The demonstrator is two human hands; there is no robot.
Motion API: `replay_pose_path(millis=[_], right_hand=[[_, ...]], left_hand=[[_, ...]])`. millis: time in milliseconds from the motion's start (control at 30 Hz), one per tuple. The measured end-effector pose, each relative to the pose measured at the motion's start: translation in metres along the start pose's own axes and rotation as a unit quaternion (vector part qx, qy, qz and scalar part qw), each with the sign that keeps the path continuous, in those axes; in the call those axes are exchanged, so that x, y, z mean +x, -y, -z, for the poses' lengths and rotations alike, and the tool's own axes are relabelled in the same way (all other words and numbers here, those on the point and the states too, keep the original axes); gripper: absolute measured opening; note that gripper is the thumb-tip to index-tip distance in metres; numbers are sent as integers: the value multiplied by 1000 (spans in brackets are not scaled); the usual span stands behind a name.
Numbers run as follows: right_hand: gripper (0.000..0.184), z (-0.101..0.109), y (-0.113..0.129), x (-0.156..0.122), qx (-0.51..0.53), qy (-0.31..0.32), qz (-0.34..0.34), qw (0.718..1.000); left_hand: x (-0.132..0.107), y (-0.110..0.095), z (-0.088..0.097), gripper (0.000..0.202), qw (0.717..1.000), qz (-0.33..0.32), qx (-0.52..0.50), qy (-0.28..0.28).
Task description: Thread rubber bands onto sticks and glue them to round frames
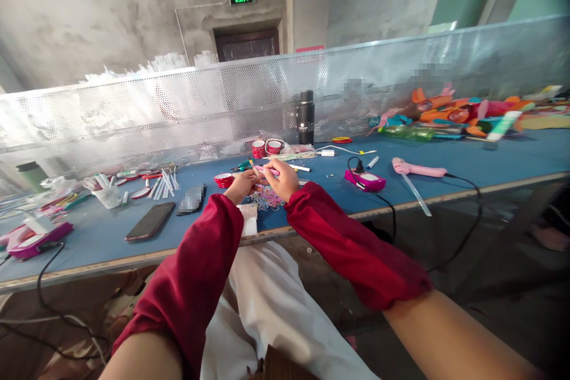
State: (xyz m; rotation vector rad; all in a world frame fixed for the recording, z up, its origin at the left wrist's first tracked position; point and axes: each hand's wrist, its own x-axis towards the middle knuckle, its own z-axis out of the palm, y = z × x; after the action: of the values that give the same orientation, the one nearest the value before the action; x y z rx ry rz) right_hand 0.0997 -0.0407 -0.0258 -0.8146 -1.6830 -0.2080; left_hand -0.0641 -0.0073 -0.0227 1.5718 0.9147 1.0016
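My left hand (243, 186) and my right hand (285, 180) meet above the front of the blue table, both with fingers closed. A slim pink pen-like tool (271, 171) is in my right hand's grip. At my left fingertips a small thin yellowish piece (252, 164) sticks up; which hand bears it is hard to tell. Beneath the hands lies a pile of small pastel-coloured bits (268, 198), too small to name. Just left of my left hand is a stack of red patterned cups (223, 180). Under my left wrist lies a white paper piece (249, 221).
A phone (150, 221) and a dark flat object (191, 199) lie left. Behind stands a black bottle (305, 117). To the right are a magenta device (365, 180) and a corded pink glue gun (418, 168). A white cup of sticks (107, 195) stands left. A perforated metal screen (249, 101) runs behind.
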Motion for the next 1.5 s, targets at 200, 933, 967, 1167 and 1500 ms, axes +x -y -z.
replay_pose_path(millis=[200, 933, 967, 1167, 1500], right_hand=[[17, -1, -1, 0, -4, 4, 0, 1000], [17, 0, 1, 0, 9, -10, -4, 1000], [16, 0, 1, 0, 9, -5, -1, 1000], [16, 0, 1, 0, 4, -14, -7, 1000], [16, 0, 0, 0, 7, -15, -6, 1000]], left_hand=[[1, 1, 0, 17, 1000, 0, 2, -2], [-2, -2, -2, 18, 1000, 10, 2, -7], [-3, -3, -2, 17, 1000, 11, 4, -8], [-3, -3, -3, 18, 1000, 8, 9, -11], [0, 0, -1, 18, 1000, 7, 0, 0]])
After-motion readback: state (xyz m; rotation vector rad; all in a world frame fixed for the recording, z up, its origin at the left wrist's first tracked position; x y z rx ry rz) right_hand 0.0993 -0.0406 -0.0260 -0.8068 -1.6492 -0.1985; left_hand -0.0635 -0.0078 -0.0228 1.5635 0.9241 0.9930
